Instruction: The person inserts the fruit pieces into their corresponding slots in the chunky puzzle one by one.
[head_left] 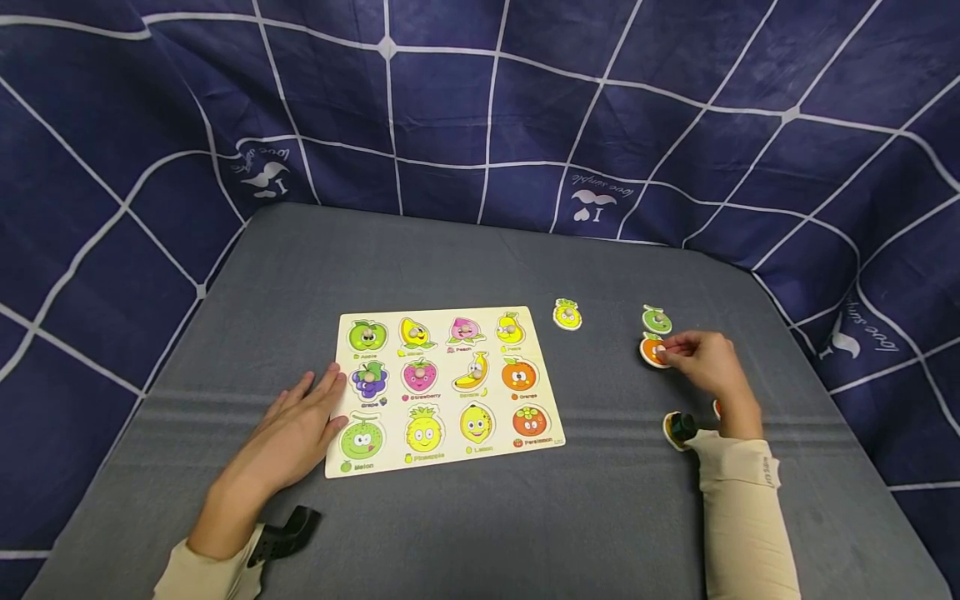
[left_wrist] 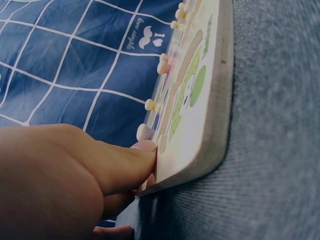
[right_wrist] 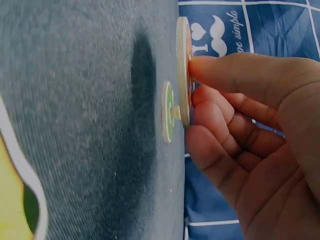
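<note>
- Pinching the orange piece (head_left: 649, 351) in the fingertips of the right hand (head_left: 708, 362), right of center in the head view; lifted off the gray tabletop (head_left: 480, 258), with a shadow (right_wrist: 143, 70) on the cloth in the right wrist view.
- Resting the left hand (head_left: 292, 437) at lower left of center, with fingers stretched out nearly straight, touching the left edge of the puzzle board (head_left: 452, 429); with the thumb against the rim near a rounded corner in the left wrist view.
- Lying flat, with the board left of center, holding knobbed fruit pieces (head_left: 420, 377) across the top row and in part of the middle one.
- Leaving a broad stretch of tabletop between the board's right edge and the orange piece, with the pineapple piece (head_left: 567, 315) just beyond the upper right corner.
- Sitting tight for room at right: with the green piece (head_left: 657, 320) just above the orange one, and below, near the wrist, with a round piece (head_left: 670, 431) half hidden and a red sliver (head_left: 717, 409).
- Running on to the blue curtain (head_left: 450, 92) across the upper frame, with tabletop above the board.
</note>
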